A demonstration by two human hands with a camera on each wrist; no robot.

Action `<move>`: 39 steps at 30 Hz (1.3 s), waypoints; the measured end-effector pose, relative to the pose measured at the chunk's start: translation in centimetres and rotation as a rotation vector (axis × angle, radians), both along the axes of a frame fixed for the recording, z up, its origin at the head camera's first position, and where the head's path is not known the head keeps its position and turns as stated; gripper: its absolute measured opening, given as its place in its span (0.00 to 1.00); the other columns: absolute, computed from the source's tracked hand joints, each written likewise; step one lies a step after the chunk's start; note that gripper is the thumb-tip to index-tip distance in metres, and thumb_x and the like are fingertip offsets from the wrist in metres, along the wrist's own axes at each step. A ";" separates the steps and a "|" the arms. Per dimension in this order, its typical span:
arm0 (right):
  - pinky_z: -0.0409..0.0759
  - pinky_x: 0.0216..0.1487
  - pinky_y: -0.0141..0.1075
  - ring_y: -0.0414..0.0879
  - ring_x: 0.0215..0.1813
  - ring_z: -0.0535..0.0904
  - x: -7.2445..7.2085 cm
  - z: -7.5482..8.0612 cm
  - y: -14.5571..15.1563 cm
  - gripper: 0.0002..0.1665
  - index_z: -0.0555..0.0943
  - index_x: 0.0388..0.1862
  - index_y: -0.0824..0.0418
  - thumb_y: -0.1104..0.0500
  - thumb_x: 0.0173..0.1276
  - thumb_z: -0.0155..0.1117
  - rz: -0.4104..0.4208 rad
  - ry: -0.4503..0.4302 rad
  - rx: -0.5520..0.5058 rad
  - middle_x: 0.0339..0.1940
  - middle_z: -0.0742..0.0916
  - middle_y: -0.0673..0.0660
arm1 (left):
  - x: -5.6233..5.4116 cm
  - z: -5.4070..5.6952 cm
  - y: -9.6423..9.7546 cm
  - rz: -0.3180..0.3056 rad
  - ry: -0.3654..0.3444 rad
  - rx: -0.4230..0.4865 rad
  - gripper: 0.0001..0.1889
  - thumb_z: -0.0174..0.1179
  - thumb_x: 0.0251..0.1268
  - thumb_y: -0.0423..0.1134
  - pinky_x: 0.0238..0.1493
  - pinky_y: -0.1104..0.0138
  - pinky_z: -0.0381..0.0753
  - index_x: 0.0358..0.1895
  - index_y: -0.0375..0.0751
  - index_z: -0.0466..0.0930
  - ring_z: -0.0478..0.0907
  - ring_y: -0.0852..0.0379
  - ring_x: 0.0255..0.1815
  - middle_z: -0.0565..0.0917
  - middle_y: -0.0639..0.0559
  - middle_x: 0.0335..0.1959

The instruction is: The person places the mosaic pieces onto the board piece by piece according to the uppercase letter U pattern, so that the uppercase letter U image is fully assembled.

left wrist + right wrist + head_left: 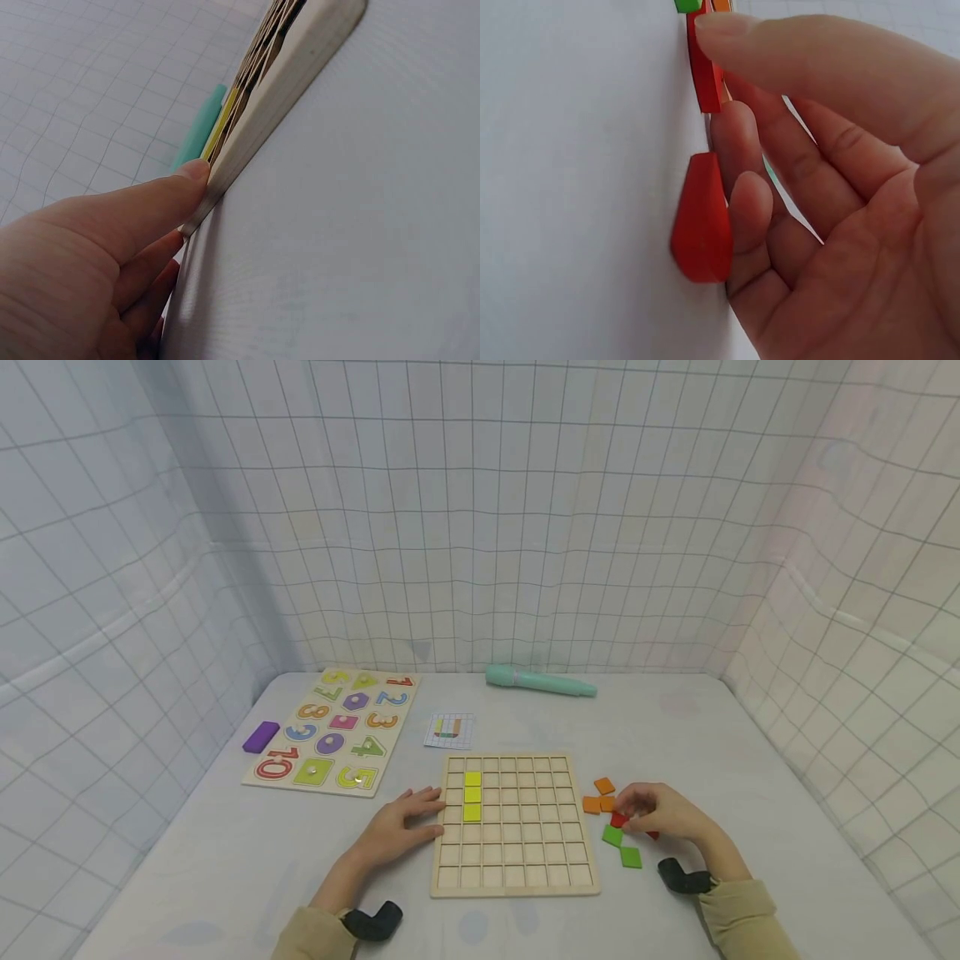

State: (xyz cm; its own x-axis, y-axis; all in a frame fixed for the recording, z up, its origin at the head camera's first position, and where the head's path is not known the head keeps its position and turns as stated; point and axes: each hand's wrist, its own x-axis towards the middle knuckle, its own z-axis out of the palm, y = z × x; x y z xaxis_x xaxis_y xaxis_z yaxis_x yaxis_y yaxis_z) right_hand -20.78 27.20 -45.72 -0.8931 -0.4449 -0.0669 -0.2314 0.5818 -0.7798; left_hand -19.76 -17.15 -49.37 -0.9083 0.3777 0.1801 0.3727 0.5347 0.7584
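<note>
A wooden grid board (pixel 517 892) lies flat, with three yellow tiles (pixel 472 795) in one column near its left side. At the board's left edge, my left hand (pixel 401 828) touches the rim, its thumb (pixel 187 180) on the edge and its fingers fairly straight. My right hand (pixel 663 812) is right of the board and pinches a red tile (pixel 705 67) between thumb and fingers; the fingertips behind it are partly hidden. Another red tile (pixel 703 221) lies under the same hand. Orange tiles (pixel 592 805) and green tiles (pixel 631 857) lie beside it.
A small pattern card (pixel 449 732) lies behind the board. To the left are a number-and-shape puzzle (pixel 352 756) and a purple block (pixel 261 737). A teal pen-shaped object (pixel 542 682) lies at the back, near the gridded cloth wall (pixel 480 527).
</note>
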 end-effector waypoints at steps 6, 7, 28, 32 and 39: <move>0.72 0.32 0.29 0.43 0.34 0.72 -0.8 -1.2 0.7 0.15 0.81 0.41 0.60 0.63 0.54 0.71 0.002 0.000 -0.026 0.35 0.82 0.53 | 0.1 0.1 0.1 0.011 0.003 0.004 0.21 0.67 0.55 0.46 0.73 0.56 0.49 0.52 0.41 0.82 0.63 0.46 0.68 0.74 0.46 0.62; 0.72 0.32 0.29 0.43 0.34 0.72 -0.9 -1.2 0.7 0.15 0.81 0.41 0.60 0.63 0.54 0.71 0.003 0.001 -0.028 0.35 0.82 0.53 | 0.1 0.1 0.1 0.016 -0.002 0.004 0.21 0.67 0.55 0.46 0.73 0.58 0.49 0.52 0.41 0.82 0.63 0.47 0.68 0.75 0.47 0.62; 0.76 0.35 0.30 0.43 0.36 0.75 -1.0 -1.3 0.5 0.12 0.83 0.39 0.58 0.61 0.54 0.71 0.006 0.027 0.050 0.36 0.84 0.50 | 0.1 0.3 0.0 0.001 -0.023 0.009 0.22 0.66 0.57 0.47 0.74 0.55 0.47 0.53 0.41 0.81 0.62 0.46 0.68 0.73 0.46 0.63; 0.75 0.35 0.29 0.41 0.35 0.73 -0.9 -1.3 0.6 0.13 0.85 0.41 0.58 0.60 0.55 0.71 0.020 0.038 0.072 0.36 0.83 0.49 | 0.1 0.3 0.0 0.005 -0.027 0.006 0.22 0.66 0.57 0.47 0.74 0.55 0.47 0.53 0.41 0.81 0.62 0.46 0.68 0.73 0.46 0.63; 0.73 0.32 0.28 0.38 0.33 0.71 -0.9 -1.3 0.9 0.14 0.85 0.43 0.58 0.60 0.56 0.70 0.048 0.053 0.091 0.34 0.82 0.49 | 0.2 0.4 0.0 0.004 -0.025 -0.001 0.22 0.66 0.57 0.47 0.74 0.54 0.47 0.53 0.40 0.81 0.62 0.46 0.68 0.73 0.46 0.63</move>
State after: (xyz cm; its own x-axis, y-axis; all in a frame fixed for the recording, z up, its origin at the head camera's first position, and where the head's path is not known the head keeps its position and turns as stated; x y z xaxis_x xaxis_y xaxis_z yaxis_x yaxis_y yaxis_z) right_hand -21.68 28.07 -47.00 -0.8745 -0.4810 -0.0622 -0.3000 0.6373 -0.7098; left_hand -19.55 -17.10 -48.95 -0.9138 0.3745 0.1569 0.3516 0.5367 0.7670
